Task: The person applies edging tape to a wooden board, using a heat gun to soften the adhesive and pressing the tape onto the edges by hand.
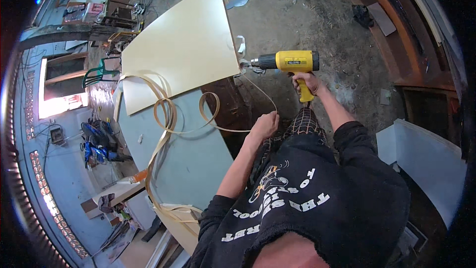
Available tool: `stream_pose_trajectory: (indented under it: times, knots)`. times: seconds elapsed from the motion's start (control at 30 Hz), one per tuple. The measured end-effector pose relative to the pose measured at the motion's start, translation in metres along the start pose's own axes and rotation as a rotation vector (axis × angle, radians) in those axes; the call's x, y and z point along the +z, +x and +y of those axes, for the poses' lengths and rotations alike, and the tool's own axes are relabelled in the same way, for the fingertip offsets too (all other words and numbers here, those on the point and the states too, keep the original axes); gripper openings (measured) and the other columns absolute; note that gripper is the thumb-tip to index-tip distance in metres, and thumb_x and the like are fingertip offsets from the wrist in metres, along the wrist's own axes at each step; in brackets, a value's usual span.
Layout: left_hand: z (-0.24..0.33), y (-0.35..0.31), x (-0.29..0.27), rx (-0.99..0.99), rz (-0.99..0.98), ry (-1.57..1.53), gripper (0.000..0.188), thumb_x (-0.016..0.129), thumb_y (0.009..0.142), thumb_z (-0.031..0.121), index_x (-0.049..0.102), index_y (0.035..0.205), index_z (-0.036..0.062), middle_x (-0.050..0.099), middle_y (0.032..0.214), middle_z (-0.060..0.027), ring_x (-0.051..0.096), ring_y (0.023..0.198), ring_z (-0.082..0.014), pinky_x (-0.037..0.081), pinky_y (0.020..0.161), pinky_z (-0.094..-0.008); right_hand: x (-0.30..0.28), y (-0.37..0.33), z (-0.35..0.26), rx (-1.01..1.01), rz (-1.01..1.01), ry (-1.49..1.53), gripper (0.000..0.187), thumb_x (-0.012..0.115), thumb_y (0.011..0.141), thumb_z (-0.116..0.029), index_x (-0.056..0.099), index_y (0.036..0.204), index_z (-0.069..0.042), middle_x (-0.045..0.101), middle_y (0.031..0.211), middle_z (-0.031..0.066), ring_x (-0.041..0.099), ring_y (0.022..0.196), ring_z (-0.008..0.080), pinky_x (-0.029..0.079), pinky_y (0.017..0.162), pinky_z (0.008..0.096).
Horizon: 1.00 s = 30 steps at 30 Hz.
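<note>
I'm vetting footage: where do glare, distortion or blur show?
Head view: glare whites out the lower window opening; same view: fisheye bows the upper-left edge of the cream board; same view: no obvious blur on the yellow heat gun.

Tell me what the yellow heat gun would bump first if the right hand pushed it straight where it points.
The right hand would probably bump the heat gun into the cream panel, near its closest corner. Depth is unclear, so it might pass over.
</note>
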<state>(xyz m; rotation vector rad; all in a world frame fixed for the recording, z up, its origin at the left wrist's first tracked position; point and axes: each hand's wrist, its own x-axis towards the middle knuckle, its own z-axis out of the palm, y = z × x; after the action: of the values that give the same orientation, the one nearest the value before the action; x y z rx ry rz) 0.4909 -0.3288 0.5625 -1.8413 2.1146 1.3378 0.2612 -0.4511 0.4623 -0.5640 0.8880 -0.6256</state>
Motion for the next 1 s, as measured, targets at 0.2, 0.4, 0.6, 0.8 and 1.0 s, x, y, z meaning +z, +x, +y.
stream_pose_trajectory:
  times: [0.2, 0.4, 0.6, 0.8, 1.0]
  knots:
    - [0.007, 0.011, -0.004, -0.009, -0.079, -0.131, 0.032, 0.043, 0.101, 0.026, 0.058, 0.099, -0.0024, 0.064, 0.081, -0.0256, 0.064, 0.081, -0.0431, 0.048, 0.070, -0.0489, -0.002, -0.001, -0.006, 0.023, -0.066, 0.025, 0.024, 0.063, 0.083, -0.025, 0.062, 0.094, -0.004, 0.060, 0.067, 0.0036, 0.057, 0.054, 0.0135, 0.048, 0.053, 0.0278]
    - [-0.018, 0.002, 0.021, 0.015, -0.002, -0.311, 0.037, 0.044, 0.102, 0.027, 0.058, 0.119, -0.0027, 0.069, 0.093, -0.0197, 0.066, 0.089, -0.0312, 0.050, 0.080, -0.0391, -0.006, 0.011, -0.007, 0.085, -0.083, -0.052, 0.022, 0.064, 0.082, -0.025, 0.062, 0.092, -0.005, 0.060, 0.068, 0.0038, 0.055, 0.054, 0.0133, 0.046, 0.052, 0.0274]
    - [-0.027, 0.000, 0.027, 0.009, 0.004, -0.362, 0.037, 0.043, 0.103, 0.026, 0.058, 0.120, -0.0031, 0.068, 0.096, -0.0204, 0.066, 0.092, -0.0299, 0.050, 0.083, -0.0385, 0.002, 0.004, -0.010, 0.053, -0.051, -0.035, 0.020, 0.064, 0.081, -0.026, 0.062, 0.086, -0.006, 0.059, 0.066, 0.0028, 0.055, 0.053, 0.0132, 0.045, 0.052, 0.0275]
    - [-0.016, 0.002, 0.011, 0.004, -0.020, -0.324, 0.038, 0.043, 0.103, 0.026, 0.058, 0.120, -0.0039, 0.068, 0.097, -0.0220, 0.065, 0.093, -0.0316, 0.049, 0.083, -0.0390, -0.010, -0.006, -0.015, 0.136, -0.097, -0.038, 0.020, 0.063, 0.081, -0.025, 0.062, 0.078, -0.006, 0.059, 0.064, 0.0036, 0.056, 0.051, 0.0157, 0.049, 0.049, 0.0309]
    - [-0.019, 0.004, 0.012, 0.065, 0.081, -0.319, 0.036, 0.044, 0.102, 0.026, 0.059, 0.114, -0.0043, 0.066, 0.091, -0.0229, 0.065, 0.088, -0.0339, 0.049, 0.079, -0.0411, -0.005, -0.013, -0.020, 0.163, -0.111, 0.033, 0.019, 0.063, 0.081, -0.024, 0.061, 0.076, -0.005, 0.059, 0.063, 0.0045, 0.057, 0.048, 0.0172, 0.050, 0.044, 0.0351]
